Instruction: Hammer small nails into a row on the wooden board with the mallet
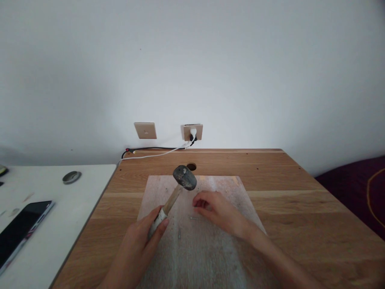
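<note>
My left hand [146,239] is wrapped round the white-covered grip of a rubber mallet [184,177]. The mallet tilts up and away from me, its dark, scuffed head raised over a worn wooden board [204,249]. To the right of the head, my right hand [215,206] is low over the board, thumb and forefinger pinched together. Whatever those fingertips hold, if anything, is too small to make out. Two thin metal pieces that look like nails lie on the board: one nail [194,218] just below my right fingertips, another nail [179,233] nearer me.
The board rests on a brown wooden table [288,224] with a round cable hole [191,166]. Cables run along the back edge to a wall socket [193,132]. A white table [66,216] on the left bears a phone [22,228] and a small round dish [71,177].
</note>
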Demonstrator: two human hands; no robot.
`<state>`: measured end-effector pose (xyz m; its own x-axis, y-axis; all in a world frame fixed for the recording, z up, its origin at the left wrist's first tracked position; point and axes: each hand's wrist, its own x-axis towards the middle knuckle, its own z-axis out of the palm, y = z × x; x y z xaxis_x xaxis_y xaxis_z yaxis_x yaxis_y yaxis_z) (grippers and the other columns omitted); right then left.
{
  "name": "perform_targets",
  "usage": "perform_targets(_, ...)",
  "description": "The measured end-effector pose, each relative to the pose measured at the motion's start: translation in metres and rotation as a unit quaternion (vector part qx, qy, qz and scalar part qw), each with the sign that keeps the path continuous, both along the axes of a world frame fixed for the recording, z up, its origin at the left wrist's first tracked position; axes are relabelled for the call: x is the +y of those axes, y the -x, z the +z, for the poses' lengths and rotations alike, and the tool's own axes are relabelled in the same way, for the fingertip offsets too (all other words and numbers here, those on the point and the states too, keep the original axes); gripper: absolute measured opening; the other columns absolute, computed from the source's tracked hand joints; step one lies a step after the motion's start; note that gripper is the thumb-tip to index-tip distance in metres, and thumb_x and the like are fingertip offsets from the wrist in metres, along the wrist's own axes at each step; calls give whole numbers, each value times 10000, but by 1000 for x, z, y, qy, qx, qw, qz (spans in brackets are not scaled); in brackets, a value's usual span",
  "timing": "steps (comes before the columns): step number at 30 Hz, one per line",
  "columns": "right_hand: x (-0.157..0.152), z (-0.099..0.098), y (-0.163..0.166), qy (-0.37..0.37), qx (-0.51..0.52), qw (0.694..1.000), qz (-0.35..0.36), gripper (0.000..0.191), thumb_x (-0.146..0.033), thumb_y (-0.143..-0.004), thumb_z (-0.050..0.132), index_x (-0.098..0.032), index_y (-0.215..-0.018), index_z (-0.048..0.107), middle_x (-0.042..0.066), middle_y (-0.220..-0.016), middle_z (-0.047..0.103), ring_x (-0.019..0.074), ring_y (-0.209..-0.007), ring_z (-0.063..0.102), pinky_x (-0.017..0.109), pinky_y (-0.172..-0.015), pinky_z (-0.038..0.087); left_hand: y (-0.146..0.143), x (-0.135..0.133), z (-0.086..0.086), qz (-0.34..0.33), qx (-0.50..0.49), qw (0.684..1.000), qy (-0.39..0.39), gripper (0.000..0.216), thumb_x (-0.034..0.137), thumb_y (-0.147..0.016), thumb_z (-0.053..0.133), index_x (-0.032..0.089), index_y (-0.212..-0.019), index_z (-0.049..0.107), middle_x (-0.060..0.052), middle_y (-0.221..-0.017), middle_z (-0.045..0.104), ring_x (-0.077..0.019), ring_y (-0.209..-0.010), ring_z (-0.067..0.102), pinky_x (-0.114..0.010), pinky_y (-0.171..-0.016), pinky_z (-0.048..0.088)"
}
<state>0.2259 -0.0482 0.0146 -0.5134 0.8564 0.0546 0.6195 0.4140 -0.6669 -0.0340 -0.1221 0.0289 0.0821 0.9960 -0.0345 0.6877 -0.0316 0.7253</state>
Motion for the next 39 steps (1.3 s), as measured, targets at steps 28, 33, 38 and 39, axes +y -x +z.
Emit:
perform_targets(28,23,-26,-33,-113,-13,989,-96,198,-119,-904,595,-211,-1038,709,50,-954,767,194,-866,725,312,-820,564,-12,2,-6,-52,-10,998,28,402,484,-1022,473,252,-1276,683,-47,-1161,804,-254,-1049,762,-321,-867,585)
perform_targets(33,24,-27,-31,-98,-1,988,-117,305,-177,-915,635,-224,-1217,633,21,-898,771,189,-785,733,286,-734,563,-27,8,-1,-73,13,997,23,416,475,-1027,447,229,-1261,687,-80,-1159,798,-278,-1066,754,-373,-903,586)
perform_targets(38,18,-21,-51,-109,-6,984,-137,447,-196,-862,706,-200,-1291,580,72,-993,748,236,-866,717,347,-777,565,-40,15,-2,-95,63,993,30,458,434,-1018,459,191,-1356,650,-137,-1248,768,-328,-1125,737,-480,-976,572)
perform_targets(39,14,-20,-56,-114,-7,983,-144,411,-189,-866,694,-195,-1262,587,78,-996,736,237,-872,708,356,-783,564,-41,15,-3,-100,64,992,33,449,429,-1017,462,201,-1354,653,-133,-1240,771,-326,-1112,742,-479,-970,576)
